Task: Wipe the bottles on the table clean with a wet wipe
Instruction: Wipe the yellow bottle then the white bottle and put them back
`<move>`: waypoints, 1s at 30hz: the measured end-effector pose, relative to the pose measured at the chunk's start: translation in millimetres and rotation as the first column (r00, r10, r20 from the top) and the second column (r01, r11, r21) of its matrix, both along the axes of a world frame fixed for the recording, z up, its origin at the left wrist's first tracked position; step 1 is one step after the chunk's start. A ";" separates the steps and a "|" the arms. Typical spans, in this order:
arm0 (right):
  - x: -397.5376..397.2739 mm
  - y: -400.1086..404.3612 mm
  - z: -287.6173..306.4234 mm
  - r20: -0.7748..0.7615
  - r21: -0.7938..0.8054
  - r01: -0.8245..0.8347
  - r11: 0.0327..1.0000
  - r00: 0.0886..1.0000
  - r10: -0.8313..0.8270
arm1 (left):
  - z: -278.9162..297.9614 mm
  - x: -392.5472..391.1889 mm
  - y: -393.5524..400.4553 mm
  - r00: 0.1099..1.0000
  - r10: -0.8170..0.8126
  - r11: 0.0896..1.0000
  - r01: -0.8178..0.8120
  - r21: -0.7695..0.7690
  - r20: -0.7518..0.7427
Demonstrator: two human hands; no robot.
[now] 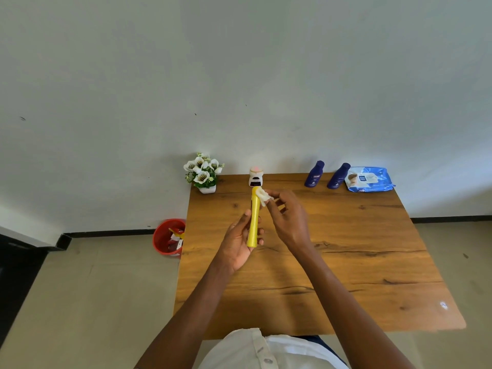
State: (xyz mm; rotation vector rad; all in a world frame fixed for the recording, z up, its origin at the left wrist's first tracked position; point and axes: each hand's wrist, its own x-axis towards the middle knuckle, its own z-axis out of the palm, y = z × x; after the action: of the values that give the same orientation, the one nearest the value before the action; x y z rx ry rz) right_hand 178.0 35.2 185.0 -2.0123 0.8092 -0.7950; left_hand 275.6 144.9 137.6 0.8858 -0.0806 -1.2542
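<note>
**Yellow bottle gets its wipe-down at the counter**

My left hand (239, 242) holds the yellow bottle (254, 219) above the counter (359, 249), fingers curled round its lower half, its far end pointing away from me toward the wall. My right hand (288, 218) pinches a crumpled wet wipe (262, 196) between thumb and fingertips and presses it against the bottle's top end. The bottle looks slim, rigid and light, probably smooth plastic that could turn slick once damp, so I judge the low grip near the base the sound one, leaving the upper length free for the wipe. The wipe is soft and limp, bunching as it goes.

Two blue bottles (314, 174) stand upright along the far edge, near each other, just beside a blue wipes pack (371, 179) at the far right corner. They seem squat and stable, easily taken round the middle. The pack shows a face and a small logo, but its writing is too small to read, as are the bottle labels. A small white jar (256, 178) and a flower pot (203, 173) stand at the far left; a red bin (166, 237) stands on the floor beside the counter.
</note>
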 end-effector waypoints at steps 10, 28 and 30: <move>8.2 -4.6 2.4 -0.050 -0.218 -0.013 0.976 0.999 0.002 | 7.3 5.2 -3.5 0.980 0.132 0.989 -0.140 0.044 0.150; -22.8 -6.9 -1.6 0.060 0.586 -0.267 0.765 0.956 0.288 | 7.7 24.4 -1.8 0.961 0.273 0.961 -0.275 0.039 0.047; -20.0 -7.6 -1.7 0.065 0.603 -0.194 0.774 0.979 0.195 | 7.0 24.0 -1.5 0.962 0.272 0.962 -0.272 -0.005 0.008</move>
State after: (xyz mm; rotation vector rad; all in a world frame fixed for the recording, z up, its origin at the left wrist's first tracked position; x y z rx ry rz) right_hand 158.0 27.6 183.2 -1.4764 0.7226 -0.3428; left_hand 299.6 143.4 144.6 0.8669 0.0315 -0.9927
